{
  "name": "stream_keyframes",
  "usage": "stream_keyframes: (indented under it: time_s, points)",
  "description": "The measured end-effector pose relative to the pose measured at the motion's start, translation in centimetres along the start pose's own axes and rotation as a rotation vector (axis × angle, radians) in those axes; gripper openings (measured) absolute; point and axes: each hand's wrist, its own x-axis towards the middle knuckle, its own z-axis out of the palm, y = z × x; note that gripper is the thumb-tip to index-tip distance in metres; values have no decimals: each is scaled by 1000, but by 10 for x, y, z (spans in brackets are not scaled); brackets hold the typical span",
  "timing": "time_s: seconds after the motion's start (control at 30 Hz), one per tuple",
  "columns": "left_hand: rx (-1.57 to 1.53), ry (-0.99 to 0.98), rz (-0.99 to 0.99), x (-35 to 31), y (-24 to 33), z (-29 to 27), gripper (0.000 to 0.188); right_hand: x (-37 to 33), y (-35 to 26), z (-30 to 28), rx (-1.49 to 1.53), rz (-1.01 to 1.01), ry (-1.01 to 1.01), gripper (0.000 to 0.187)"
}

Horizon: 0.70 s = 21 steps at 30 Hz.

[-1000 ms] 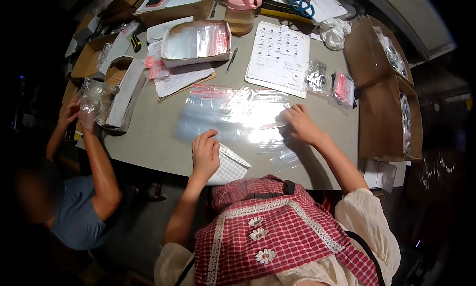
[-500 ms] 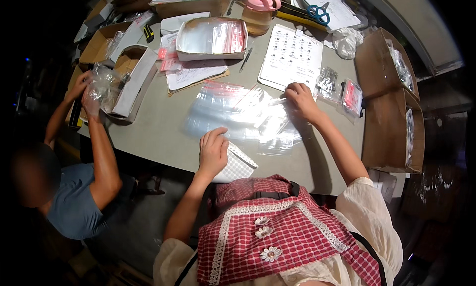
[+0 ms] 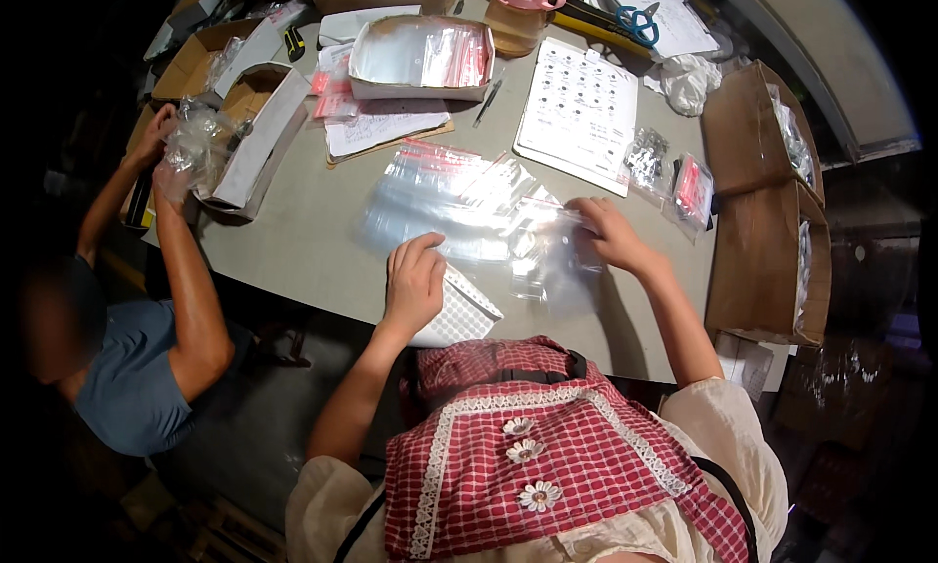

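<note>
Clear zip bags with red top strips (image 3: 425, 197) lie fanned out in an overlapping pile on the table in front of me. My right hand (image 3: 618, 239) is at the pile's right end, its bent fingers closed on the edge of a clear zip bag (image 3: 562, 260). Glare hides where that bag ends and the others begin. My left hand (image 3: 414, 282) rests near the table's front edge, its fingers curled together over the left side of a white sheet of round stickers (image 3: 461, 309). What lies under its fingertips is hidden.
A white box of zip bags (image 3: 415, 89) stands behind the pile, a pen (image 3: 489, 104) beside it. Printed sheets (image 3: 576, 104) and small filled bags (image 3: 692, 190) lie right. Cardboard boxes (image 3: 757, 260) line the right edge. At left, a co-worker's hands (image 3: 171, 182) handle clear plastic.
My right hand has come nearer and slightly right, from the printed sheets' lower edge to the bags, drawing clear plastic with it. My left hand stays by the sticker sheet.
</note>
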Motion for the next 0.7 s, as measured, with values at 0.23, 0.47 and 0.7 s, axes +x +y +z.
stream_keyframes:
  time_s: [0.23,0.47,0.7]
  points:
    - [0,3,2,-1,-1,1,5,26,21,6,-278,7,27,42]
    - [-6,11,2,-2,-1,1,5,103,-28,6,-372,-448,132,42]
    - [71,48,110,1,4,1,4,119,-23,36,-554,-321,22,35]
